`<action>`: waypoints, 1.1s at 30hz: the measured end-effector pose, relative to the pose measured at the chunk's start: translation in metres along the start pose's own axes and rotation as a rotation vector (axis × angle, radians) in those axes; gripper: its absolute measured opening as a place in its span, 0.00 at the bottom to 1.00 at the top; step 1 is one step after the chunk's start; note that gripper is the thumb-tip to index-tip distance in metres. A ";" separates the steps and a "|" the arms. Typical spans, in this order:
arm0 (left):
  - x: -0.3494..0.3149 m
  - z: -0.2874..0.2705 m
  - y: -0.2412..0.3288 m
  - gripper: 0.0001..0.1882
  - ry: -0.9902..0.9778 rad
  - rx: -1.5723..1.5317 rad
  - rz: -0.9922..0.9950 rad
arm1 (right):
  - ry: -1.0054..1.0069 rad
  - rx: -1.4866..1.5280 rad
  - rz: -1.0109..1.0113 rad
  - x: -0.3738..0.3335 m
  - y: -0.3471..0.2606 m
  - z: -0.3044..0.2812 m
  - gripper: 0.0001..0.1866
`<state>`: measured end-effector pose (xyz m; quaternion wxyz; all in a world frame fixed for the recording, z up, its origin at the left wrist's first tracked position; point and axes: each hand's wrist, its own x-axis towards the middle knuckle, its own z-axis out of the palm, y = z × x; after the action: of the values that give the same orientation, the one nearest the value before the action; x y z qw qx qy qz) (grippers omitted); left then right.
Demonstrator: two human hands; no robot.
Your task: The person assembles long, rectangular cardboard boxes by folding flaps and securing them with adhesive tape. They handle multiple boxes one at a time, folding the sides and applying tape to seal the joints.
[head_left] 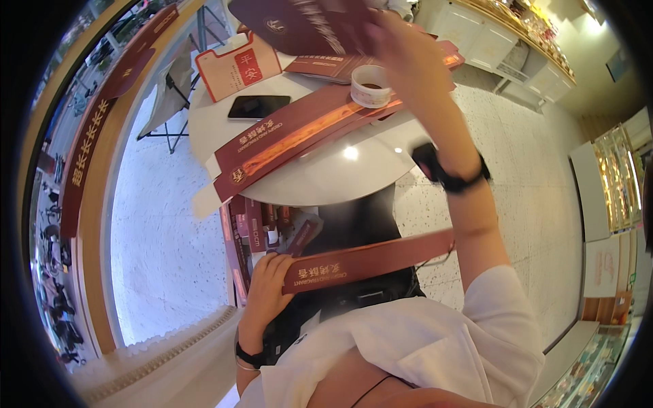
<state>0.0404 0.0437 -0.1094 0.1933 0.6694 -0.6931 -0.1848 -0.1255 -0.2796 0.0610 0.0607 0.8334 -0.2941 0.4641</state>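
Note:
My left hand (269, 282) is closed around the left end of a long, narrow maroon cardboard box (367, 260). This box lies across my lap, its pale lettering upside down to me. At the far side of the round white table, my right hand (394, 51) is at the right edge of a large dark maroon cardboard piece (306, 26) with a rounded corner and light print. The hand seems to grip it, though its fingers are smeared by motion. Below that hand stands a roll of tape (371, 87), on another long maroon box (292, 141) with an orange food picture.
A dark phone (258, 107) and an upright cream-and-red carton (238, 66) are on the white table (320, 178). Under its near edge, a container holds several maroon boxes (272, 228). A folding chair (170, 102) stands left, beside the window; display cases (615, 183) line the right.

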 end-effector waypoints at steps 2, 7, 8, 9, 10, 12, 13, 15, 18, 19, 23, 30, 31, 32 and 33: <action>-0.013 0.000 -0.005 0.34 0.044 0.068 0.012 | -0.004 0.668 0.246 -0.051 -0.014 -0.042 0.15; -0.004 0.014 -0.008 0.35 -0.005 -0.022 0.025 | -0.571 1.396 1.158 -0.227 -0.045 -0.061 0.20; -0.002 0.014 -0.008 0.35 0.005 -0.060 0.049 | -0.619 1.442 1.182 -0.249 -0.045 -0.055 0.23; -0.002 0.014 -0.007 0.36 0.024 -0.022 0.040 | -0.671 1.458 1.168 -0.261 -0.043 -0.043 0.23; -0.004 0.011 -0.003 0.36 0.037 0.023 0.017 | -0.733 1.489 1.156 -0.271 -0.045 -0.030 0.23; -0.008 0.008 0.008 0.37 0.018 -0.145 -0.019 | -0.866 1.504 1.107 -0.288 -0.052 -0.016 0.21; -0.004 0.003 0.015 0.36 0.017 -0.351 -0.032 | -0.866 1.504 1.091 -0.285 -0.053 -0.011 0.20; -0.010 -0.003 0.023 0.34 0.034 -0.553 0.006 | -0.877 1.511 1.092 -0.283 -0.059 -0.008 0.18; -0.026 0.010 0.037 0.27 0.119 -0.650 0.010 | -0.960 1.425 1.150 -0.275 -0.066 0.002 0.18; -0.025 0.013 0.047 0.24 0.201 -0.716 -0.122 | -1.020 1.388 1.104 -0.270 -0.071 0.006 0.18; -0.011 0.021 0.044 0.17 0.518 -1.218 -0.335 | -0.973 1.377 1.042 -0.267 -0.071 0.015 0.26; -0.024 0.006 0.024 0.20 0.377 -1.221 -0.342 | -0.628 1.236 0.490 -0.218 -0.065 0.002 0.37; -0.023 0.009 0.023 0.21 0.384 -1.215 -0.321 | -0.661 1.216 0.488 -0.213 -0.071 -0.002 0.36; -0.020 0.011 0.024 0.21 0.385 -1.160 -0.351 | -0.699 1.114 0.356 -0.210 -0.070 -0.002 0.35; -0.019 0.014 0.026 0.21 0.388 -1.104 -0.380 | -0.734 1.007 0.227 -0.209 -0.069 -0.001 0.34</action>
<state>0.0114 0.0637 -0.1078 0.5977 0.6037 -0.3159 -0.4224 -0.1714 -0.1325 -0.0955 -0.4934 0.8282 -0.1279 0.2330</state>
